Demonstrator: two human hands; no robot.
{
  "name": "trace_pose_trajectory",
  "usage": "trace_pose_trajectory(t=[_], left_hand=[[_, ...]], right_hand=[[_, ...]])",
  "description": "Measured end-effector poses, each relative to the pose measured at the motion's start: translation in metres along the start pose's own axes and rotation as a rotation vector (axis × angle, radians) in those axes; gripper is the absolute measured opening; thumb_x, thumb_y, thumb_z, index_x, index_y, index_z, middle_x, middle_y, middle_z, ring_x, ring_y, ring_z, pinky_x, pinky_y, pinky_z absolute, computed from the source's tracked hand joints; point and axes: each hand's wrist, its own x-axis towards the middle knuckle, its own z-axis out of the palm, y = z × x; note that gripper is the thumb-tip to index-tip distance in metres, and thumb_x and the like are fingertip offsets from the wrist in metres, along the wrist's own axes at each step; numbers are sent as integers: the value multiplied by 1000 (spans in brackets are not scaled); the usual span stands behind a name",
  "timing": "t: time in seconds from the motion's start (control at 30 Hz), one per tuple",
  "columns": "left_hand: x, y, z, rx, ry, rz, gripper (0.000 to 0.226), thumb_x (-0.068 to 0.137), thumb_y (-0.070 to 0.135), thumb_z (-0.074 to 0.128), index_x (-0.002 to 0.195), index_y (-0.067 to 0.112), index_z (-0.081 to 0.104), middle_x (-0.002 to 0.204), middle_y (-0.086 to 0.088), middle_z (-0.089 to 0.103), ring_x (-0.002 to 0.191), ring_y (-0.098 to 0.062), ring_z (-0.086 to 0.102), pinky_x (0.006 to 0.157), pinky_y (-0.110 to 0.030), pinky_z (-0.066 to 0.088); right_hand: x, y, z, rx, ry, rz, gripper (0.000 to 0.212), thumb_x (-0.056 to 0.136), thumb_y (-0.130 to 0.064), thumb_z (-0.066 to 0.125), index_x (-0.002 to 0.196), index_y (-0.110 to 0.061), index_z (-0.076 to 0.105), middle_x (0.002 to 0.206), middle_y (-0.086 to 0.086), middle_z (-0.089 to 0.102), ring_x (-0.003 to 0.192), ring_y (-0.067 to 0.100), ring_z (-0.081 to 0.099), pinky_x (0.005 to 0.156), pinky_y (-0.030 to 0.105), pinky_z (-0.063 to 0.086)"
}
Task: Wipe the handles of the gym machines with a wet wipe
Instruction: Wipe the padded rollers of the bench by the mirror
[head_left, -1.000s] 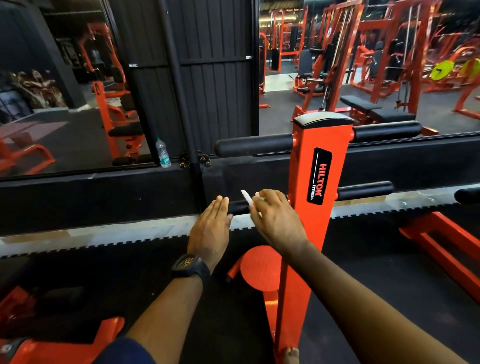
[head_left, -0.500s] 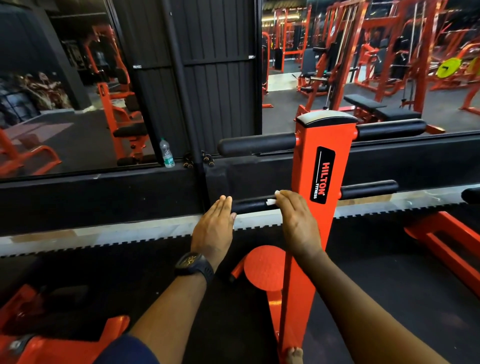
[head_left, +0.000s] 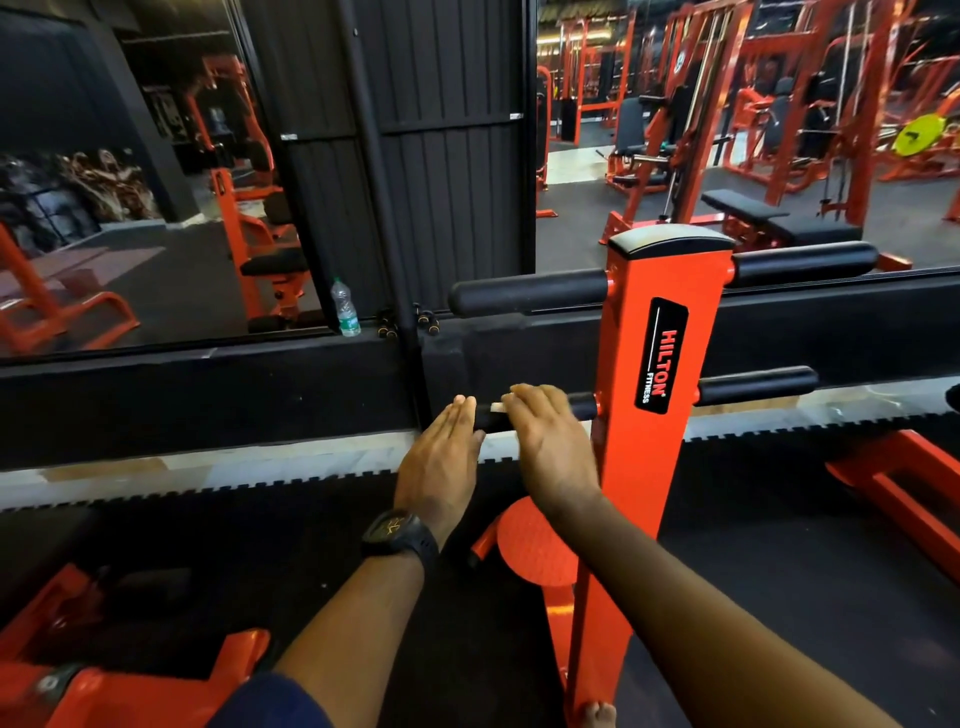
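Vertically, "HILTON FITNESS" label (head_left: 661, 356) on machine (head_left: 639, 467)

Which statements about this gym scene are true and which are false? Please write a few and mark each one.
1. The right hand holds a white wipe against the lower left handle of the orange post. True.
2. The left hand grips the upper handle. False: it lies flat, fingers straight, at the end of the lower left handle.
3. A watch is on the right wrist. False: it is on the left wrist.
4. A water bottle stands upright on the black ledge behind the hands. True.
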Motion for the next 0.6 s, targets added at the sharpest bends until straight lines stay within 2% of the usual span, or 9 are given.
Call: trace_pose_trajectory(t=[0.07, 0.13, 0.23, 0.27, 0.33, 0.37, 0.43, 0.53, 0.6], left_hand=[[-1, 0, -1, -28, -9, -7, 46, 104, 24, 50, 147, 9, 47, 153, -9, 46, 143, -19, 41, 114, -32, 37], [-1, 0, -2, -38, -28, -17, 47, 106, 25, 46, 150, 12, 43, 156, -7, 42, 145, -17, 37, 116, -32, 34], [-1, 1, -4, -6, -31, -14, 49, 107, 23, 44, 153, 9, 37, 158, -10, 38, 147, -20, 35, 116, -31, 31], [-1, 1, -4, -3, -31, -15, 49, 106, 23, 44, 152, 8, 38, 157, -10, 39, 146, -21, 36, 116, -31, 31], [-1, 2, -3, -6, -32, -21, 48, 106, 22, 46, 151, 9, 39, 156, -10, 41, 145, -21, 38, 115, -29, 30], [-1, 2, -3, -12, -34, -24, 48, 106, 22, 45, 151, 10, 39, 156, -9, 42, 145, -20, 38, 115, -29, 30], [-1, 2, -3, -21, -39, -25, 48, 106, 23, 44, 152, 9, 38, 157, -9, 40, 146, -20, 37, 116, -33, 33], [0, 2, -3, -17, -42, -28, 48, 106, 24, 43, 152, 8, 39, 157, -10, 38, 146, -20, 36, 114, -33, 34], [-1, 3, -3, -15, -37, -25, 48, 105, 21, 47, 150, 7, 41, 156, -10, 41, 144, -21, 39, 112, -34, 37]], right_hand=[[10, -17, 3, 47, -106, -76, 28, 76, -3, 76, 104, -7, 69, 110, 8, 66, 103, 27, 60, 75, 31, 52], [34, -15, -1, 57, -252, -39, 14, 86, -9, 67, 100, -11, 67, 105, 6, 65, 100, 27, 61, 68, 34, 49], [70, -1, -9, -94, -482, 171, 14, 95, -16, 54, 100, -14, 67, 101, 7, 67, 93, 29, 65, 71, 36, 48], [76, -3, -10, -99, -554, 187, 15, 94, -15, 54, 101, -15, 67, 99, 7, 68, 90, 28, 66, 73, 37, 51], [76, -15, -12, -51, -591, 109, 12, 93, -13, 58, 102, -14, 67, 98, 2, 65, 90, 23, 64, 78, 36, 55], [70, -18, -12, -29, -563, 50, 11, 92, -13, 61, 102, -14, 66, 99, 1, 62, 92, 21, 62, 77, 34, 53], [53, -8, -8, -4, -382, 11, 8, 92, -14, 61, 97, -14, 67, 99, 2, 63, 91, 23, 61, 73, 36, 50], [25, 8, 4, 73, 25, 122, 4, 88, -9, 66, 87, -10, 69, 88, 5, 66, 77, 28, 60, 65, 37, 47], [6, -7, 12, 151, 117, 162, 7, 87, -6, 70, 93, -8, 69, 98, 5, 64, 89, 24, 55, 71, 29, 45]])
